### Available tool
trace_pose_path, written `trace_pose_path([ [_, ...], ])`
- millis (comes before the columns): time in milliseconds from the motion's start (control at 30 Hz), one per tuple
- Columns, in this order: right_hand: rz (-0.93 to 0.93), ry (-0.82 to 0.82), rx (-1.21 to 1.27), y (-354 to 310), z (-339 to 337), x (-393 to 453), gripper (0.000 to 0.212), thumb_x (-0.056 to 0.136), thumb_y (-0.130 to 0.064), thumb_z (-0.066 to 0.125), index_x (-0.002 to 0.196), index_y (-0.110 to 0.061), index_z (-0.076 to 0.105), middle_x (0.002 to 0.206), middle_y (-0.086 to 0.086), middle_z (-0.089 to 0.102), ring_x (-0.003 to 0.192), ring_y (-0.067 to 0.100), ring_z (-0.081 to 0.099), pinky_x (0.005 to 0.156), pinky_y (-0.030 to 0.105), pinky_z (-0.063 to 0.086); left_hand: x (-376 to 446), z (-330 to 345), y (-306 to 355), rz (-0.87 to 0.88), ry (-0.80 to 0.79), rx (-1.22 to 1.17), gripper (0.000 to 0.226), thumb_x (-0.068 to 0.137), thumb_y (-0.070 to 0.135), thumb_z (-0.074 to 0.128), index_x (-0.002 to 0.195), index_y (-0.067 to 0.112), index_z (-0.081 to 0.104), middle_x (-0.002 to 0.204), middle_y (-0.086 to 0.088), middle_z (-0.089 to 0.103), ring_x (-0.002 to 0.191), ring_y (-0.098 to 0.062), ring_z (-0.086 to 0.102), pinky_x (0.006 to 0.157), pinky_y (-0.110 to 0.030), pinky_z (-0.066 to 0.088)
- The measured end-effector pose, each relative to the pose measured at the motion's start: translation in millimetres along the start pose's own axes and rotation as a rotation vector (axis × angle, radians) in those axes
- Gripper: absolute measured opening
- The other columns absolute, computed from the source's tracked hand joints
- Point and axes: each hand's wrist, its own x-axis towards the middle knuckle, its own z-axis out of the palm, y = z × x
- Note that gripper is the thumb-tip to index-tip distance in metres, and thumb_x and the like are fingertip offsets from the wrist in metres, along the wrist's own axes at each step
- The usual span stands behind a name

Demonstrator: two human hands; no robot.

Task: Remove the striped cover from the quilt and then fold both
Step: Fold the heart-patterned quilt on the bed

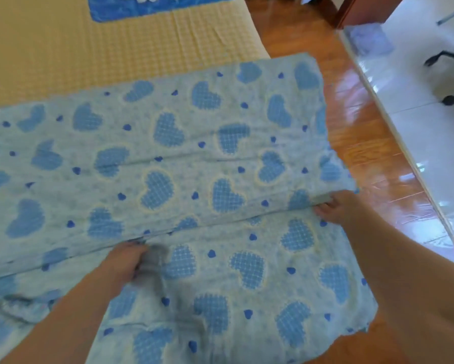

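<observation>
A pale blue quilt point(184, 158) printed with blue checked hearts lies spread across the bed and hangs over its right edge. A folded edge runs across it from lower left to right. My left hand point(126, 261) grips that edge near the middle, fingers curled round the cloth. At the right end of the same edge, my right hand point(338, 206) pinches the fabric. No striped cover shows in this view.
The yellow checked mattress sheet point(63, 53) lies bare behind the quilt, with a blue pillow point(147, 6) at the top. Glossy wooden floor point(365, 143) runs along the right, then white tiles with a chair base point(451, 82).
</observation>
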Motion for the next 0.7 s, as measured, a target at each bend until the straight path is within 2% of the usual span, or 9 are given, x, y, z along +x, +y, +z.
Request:
trace_pose_path([
  [33,0.069,0.061,-0.058,10.8,-5.4,-20.2,0.02,0.104,-0.015,0.033,0.092,-0.014,0.049,0.081,0.004,0.065,0.077,0.016,0.062,0.089,0.032,0.056,2.1,2.3,-17.4,0.086,0.027,0.174,0.013,0.096,0.007,0.057,0.102,0.001,0.067,0.08,-0.013,0.068,0.064,-0.019,0.062,0.064,-0.031,0.046],
  [100,0.088,0.142,-0.12,35.5,-13.9,-43.7,0.017,0.099,-0.006,0.037,0.088,-0.012,0.049,0.09,0.005,0.056,0.072,0.013,0.062,0.064,0.025,0.058,0.6,4.3,-53.2,0.232,0.039,0.524,0.035,0.091,0.021,0.066,0.124,0.01,0.063,0.114,-0.014,0.066,0.099,-0.025,0.064,0.088,-0.036,0.048],
  [167,0.005,0.232,-0.139,54.5,-12.7,-65.7,0.015,0.085,-0.001,0.051,0.098,-0.01,0.055,0.083,0.008,0.058,0.069,0.017,0.059,0.061,0.029,0.053,-11.1,3.3,-88.3,0.394,-0.012,0.787,0.055,0.085,0.038,0.067,0.135,0.018,0.057,0.139,-0.013,0.053,0.13,-0.029,0.05,0.109,-0.04,0.041],
  [233,-0.032,0.346,-0.189,78.1,-10.4,-101.0,0.031,0.075,-0.005,0.055,0.106,-0.01,0.058,0.077,0.01,0.06,0.065,0.021,0.057,0.055,0.032,0.046,-35.0,-0.1,-113.0,0.628,-0.006,1.099,0.069,0.082,0.054,0.059,0.142,0.023,0.052,0.148,-0.014,0.045,0.137,-0.033,0.042,0.11,-0.046,0.039],
  [300,-0.023,0.452,-0.267,116.5,-25.6,-138.9,0.03,0.075,-0.015,0.055,0.104,-0.01,0.063,0.08,0.011,0.064,0.069,0.025,0.06,0.055,0.032,0.047,-65.7,-6.2,-125.0,0.745,-0.115,1.347,0.077,0.078,0.067,0.052,0.145,0.03,0.048,0.152,-0.012,0.04,0.138,-0.036,0.039,0.108,-0.048,0.036],
  [433,0.322,0.779,-0.175,191.4,-68.6,-189.0,0.045,0.08,-0.024,0.064,0.122,-0.007,0.059,0.117,0.018,0.065,0.1,0.036,0.065,0.081,0.046,0.056,-92.3,-22.9,-153.1,0.885,-0.335,1.593,0.084,0.071,0.081,0.05,0.142,0.037,0.048,0.145,-0.005,0.047,0.127,-0.029,0.05,0.103,-0.039,0.028],
  [533,0.489,0.585,0.098,232.1,-75.7,-207.3,0.046,0.089,-0.047,0.058,0.125,-0.019,0.056,0.113,0.008,0.064,0.092,0.029,0.063,0.072,0.037,0.053,-89.3,-26.0,-163.2,0.875,-0.426,1.692,0.102,0.06,0.063,0.075,0.15,0.033,0.037,0.145,-0.004,0.045,0.128,-0.028,0.048,0.103,-0.042,0.039],
  [600,0.539,0.43,0.308,245.2,-77.2,-211.3,0.05,0.091,-0.062,0.048,0.124,-0.025,0.058,0.115,0.006,0.063,0.1,0.03,0.061,0.087,0.045,0.053,-83.4,-23.9,-164.0,0.852,-0.424,1.706,0.116,0.05,0.04,0.087,0.153,0.031,0.033,0.144,-0.006,0.047,0.126,-0.031,0.05,0.098,-0.045,0.046],
  [700,0.517,0.384,0.53,248.5,-83.2,-214.9,0.05,0.094,-0.06,0.047,0.123,-0.022,0.061,0.115,0.012,0.062,0.11,0.035,0.059,0.102,0.056,0.045,-85.2,-18.6,-156.9,0.809,-0.448,1.716,0.117,0.052,0.034,0.086,0.154,0.031,0.029,0.144,-0.004,0.046,0.125,-0.029,0.051,0.094,-0.044,0.05],
])
